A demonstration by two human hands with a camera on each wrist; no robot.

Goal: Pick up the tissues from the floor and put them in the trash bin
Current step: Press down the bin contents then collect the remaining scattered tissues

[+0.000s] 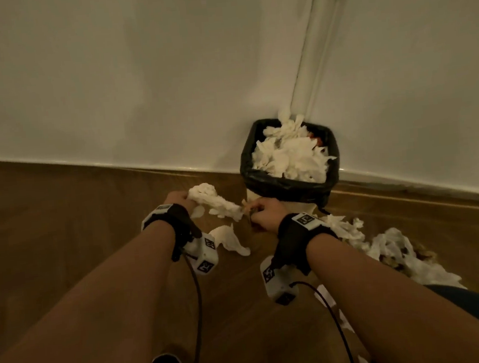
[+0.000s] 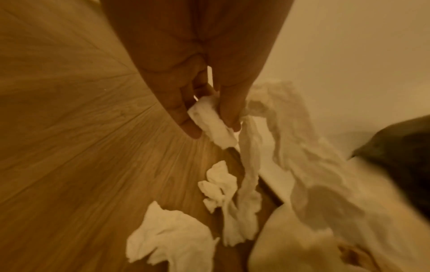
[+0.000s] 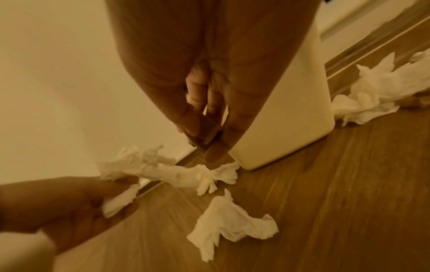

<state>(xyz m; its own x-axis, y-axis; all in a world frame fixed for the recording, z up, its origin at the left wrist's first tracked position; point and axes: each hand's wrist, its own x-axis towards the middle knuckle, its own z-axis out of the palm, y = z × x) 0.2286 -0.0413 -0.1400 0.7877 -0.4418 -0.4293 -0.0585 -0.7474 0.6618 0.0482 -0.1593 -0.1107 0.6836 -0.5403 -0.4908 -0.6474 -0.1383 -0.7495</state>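
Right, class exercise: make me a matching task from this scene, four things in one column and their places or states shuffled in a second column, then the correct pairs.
Things
1. bin
2. long tissue
3. flat tissue
4. tissue heap

Places or states
A. lying loose on the floor between the wrists
B. held in the left hand
C. against the wall, lined in black, piled full of tissues
D. on the floor to the right of the right hand

Pairs: 1-C, 2-B, 3-A, 4-D

bin (image 1: 288, 188) mouth heaped w/ tissues (image 1: 288, 156); wall tight behind, floor (image 1: 62, 225) left open.
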